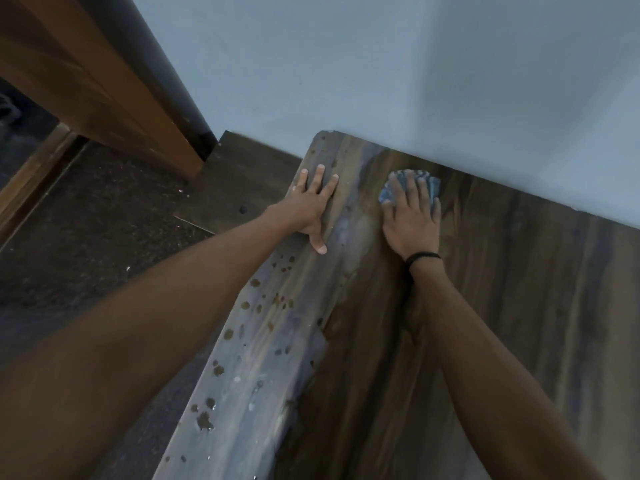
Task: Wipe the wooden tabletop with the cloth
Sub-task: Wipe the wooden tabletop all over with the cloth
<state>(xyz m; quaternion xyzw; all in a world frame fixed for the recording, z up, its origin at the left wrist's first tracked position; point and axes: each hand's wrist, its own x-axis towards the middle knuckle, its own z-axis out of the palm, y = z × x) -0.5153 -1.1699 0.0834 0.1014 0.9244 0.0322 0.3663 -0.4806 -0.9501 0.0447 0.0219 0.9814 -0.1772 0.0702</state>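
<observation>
The wooden tabletop [502, 306] runs from the bottom of the view to the pale wall. Its left strip looks grey and dusty with dark wet spots, while the middle and right look darker brown. A small blue cloth [429, 184] lies near the table's far edge, pressed flat under my right hand [410, 216], whose fingers spread over it. A black band circles that wrist. My left hand [313, 206] rests flat with fingers apart on the table's far left edge, holding nothing.
A pale blue-grey wall [381, 64] stands right behind the table. A brown wooden door frame [104, 81] rises at the upper left. A dark low board [239, 188] and dark speckled floor [86, 220] lie left of the table.
</observation>
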